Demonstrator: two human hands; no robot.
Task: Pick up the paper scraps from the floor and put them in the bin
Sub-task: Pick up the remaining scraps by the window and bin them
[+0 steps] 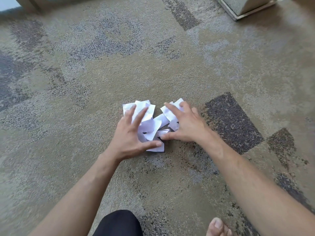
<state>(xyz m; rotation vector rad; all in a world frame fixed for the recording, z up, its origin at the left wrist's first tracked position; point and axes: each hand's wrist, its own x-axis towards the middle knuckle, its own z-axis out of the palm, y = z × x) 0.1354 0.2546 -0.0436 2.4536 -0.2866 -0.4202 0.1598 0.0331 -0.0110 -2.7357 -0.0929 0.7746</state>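
Both hands spread wide open: left hand (pixel 131 133) and right hand (pixel 185 125) flank the paper scraps (pixel 151 125) on the carpet (pixel 102 82), pile squeezed between them, nothing gripped yet, no bin visible.

Bare forearms, a bare toe (pixel 218 226), black-clad knee (pixel 119 223).

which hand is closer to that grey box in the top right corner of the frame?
Right. The right hand rests on the right side of the paper scraps, below and left of the grey box. The left hand lies further left, on the pile's left side.
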